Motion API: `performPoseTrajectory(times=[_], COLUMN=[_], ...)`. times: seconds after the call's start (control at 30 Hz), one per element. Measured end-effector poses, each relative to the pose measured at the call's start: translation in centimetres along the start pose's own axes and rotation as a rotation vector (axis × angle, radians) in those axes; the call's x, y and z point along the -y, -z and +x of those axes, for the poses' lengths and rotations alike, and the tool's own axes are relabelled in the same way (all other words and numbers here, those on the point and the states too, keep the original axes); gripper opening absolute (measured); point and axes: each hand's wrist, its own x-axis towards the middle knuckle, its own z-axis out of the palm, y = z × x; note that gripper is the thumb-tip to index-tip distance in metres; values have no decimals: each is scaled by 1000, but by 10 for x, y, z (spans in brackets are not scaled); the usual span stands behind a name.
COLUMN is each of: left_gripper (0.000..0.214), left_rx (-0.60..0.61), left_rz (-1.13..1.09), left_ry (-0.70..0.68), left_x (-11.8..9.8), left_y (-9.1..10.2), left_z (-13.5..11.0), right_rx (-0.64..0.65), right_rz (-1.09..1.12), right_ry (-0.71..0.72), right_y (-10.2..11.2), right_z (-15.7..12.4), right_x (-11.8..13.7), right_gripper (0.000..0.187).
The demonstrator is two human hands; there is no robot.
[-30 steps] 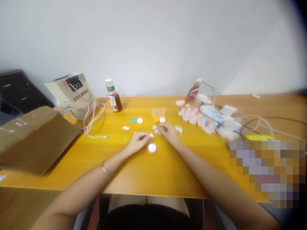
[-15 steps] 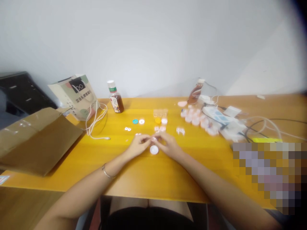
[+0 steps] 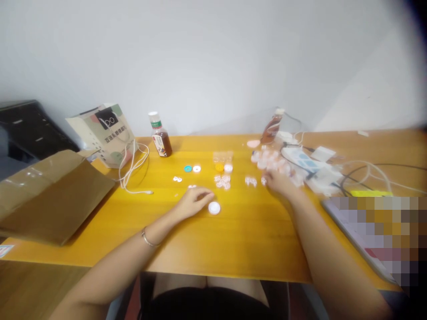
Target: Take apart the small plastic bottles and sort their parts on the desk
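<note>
Across yellow wooden tabletop [image 3: 207, 253], a round white disc [image 3: 214, 208] lay beside left hand's [image 3: 196, 202] curled fingers, their hold, like right hand's [image 3: 279, 183], unclear!

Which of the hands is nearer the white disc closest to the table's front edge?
Left. The left hand is just beside the white disc, to its left; the right hand is off to its right and farther back.
</note>
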Motion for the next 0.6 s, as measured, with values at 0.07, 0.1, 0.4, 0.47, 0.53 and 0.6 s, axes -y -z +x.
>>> performPoseTrajectory(times=[0.07,0.1,0.4,0.47,0.53,0.6], left_gripper=[28,29,41,34,31,31], left_rx=[77,119,259,246,220,193], left_rz=[26,39,170,190,208,222], left_ry=[-30,-45,-166,-170,-168,-166], left_x=[0,1,3,2,2,2], left_y=[3,5,8,5,2,-1], left_z=[0,0,-5,-5,-4,-4], right_rx=[74,96,12,-73,-79,24], right_rz=[-29,-35,23,106,214,304], right_ry=[-41,-51,-74,-27,72,245], right_y=[-3,-4,4,6,5,1], right_z=[-1,-2,-9,-10,-16,-26], right_x=[-1,1,16,24,37,55], right_gripper=[16,17,17,20,24,28])
